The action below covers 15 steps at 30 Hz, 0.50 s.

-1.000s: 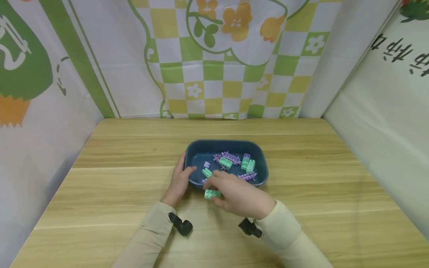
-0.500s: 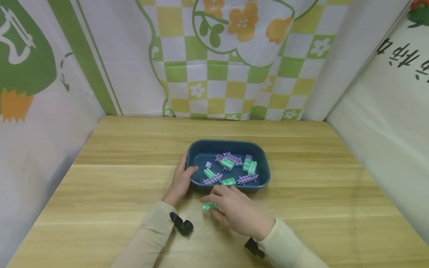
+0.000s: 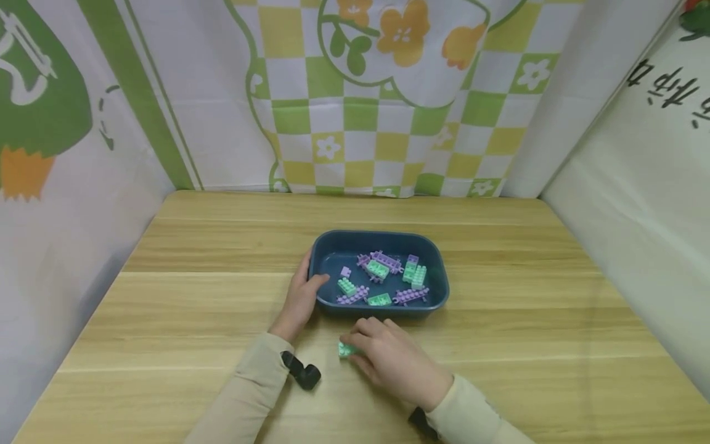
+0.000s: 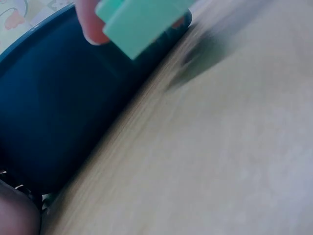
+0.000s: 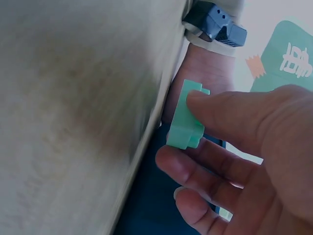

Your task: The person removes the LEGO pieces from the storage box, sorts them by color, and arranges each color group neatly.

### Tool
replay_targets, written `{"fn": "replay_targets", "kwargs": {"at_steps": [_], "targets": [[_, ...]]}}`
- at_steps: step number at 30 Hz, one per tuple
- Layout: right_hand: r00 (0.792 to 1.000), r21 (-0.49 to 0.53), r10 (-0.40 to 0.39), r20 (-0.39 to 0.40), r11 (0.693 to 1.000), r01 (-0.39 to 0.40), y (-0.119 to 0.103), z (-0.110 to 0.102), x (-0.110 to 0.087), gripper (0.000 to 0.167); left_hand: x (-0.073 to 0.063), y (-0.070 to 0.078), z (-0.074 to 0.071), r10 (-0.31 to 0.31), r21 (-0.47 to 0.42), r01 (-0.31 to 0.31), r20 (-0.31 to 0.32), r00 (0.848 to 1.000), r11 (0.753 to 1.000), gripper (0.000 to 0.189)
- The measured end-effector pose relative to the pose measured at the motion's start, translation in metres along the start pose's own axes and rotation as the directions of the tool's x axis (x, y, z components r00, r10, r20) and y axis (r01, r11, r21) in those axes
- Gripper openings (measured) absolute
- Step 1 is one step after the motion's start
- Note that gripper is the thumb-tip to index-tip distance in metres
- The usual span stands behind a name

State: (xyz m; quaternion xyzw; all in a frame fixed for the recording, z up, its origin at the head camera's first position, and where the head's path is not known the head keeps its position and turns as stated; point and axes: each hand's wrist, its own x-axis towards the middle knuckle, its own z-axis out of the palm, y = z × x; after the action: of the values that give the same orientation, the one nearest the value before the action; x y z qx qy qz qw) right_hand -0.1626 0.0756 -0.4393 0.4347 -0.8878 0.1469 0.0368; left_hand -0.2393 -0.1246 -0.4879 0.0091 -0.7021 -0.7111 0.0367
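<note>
Head view: mint-green plastic studded block [image 3: 345, 351] sits at L edge of R hand [image 3: 396, 364], pinched btwn thumb & fingers, gap only block-wide. Long axis looks approx. side to side, tho fingers hide its R end. R wrist view: thumb at its studded side. L wrist view: block looks lifted off the wood-grain table [image 3: 499, 277]. Dark-blue rounded-rectangular plastic box [image 3: 333, 262] is just beyond, not touching it. L hand [image 3: 299, 301] is farther from block; holds box's L end, thumb over rim, fingers outside. Box has purple studded strips w/ side pegs [image 3: 410, 296], small purple piece [image 3: 346, 271] & several mint-green bricks [image 3: 379, 300], one atop purple parts.
</note>
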Motion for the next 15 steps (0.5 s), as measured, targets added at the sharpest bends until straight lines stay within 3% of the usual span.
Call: {"fn": "replay_targets", "kwargs": {"at_steps": [9, 15], "targets": [[0.999, -0.056, 0.035, -0.017, 0.998, -0.036, 0.0028, 0.0029, -0.0003, 0.026, 0.0008, -0.0003, 0.0007, 0.001, -0.012, -0.001, -0.008, 1.000, 1.000, 0.069], [0.997, -0.038, 0.070, 0.022, 0.997, -0.069, 0.0044, 0.0029, -0.0001, 0.027, -0.0001, -0.0008, 0.0003, -0.001, -0.007, 0.001, 0.005, 1.000, 1.000, 0.077]]}}
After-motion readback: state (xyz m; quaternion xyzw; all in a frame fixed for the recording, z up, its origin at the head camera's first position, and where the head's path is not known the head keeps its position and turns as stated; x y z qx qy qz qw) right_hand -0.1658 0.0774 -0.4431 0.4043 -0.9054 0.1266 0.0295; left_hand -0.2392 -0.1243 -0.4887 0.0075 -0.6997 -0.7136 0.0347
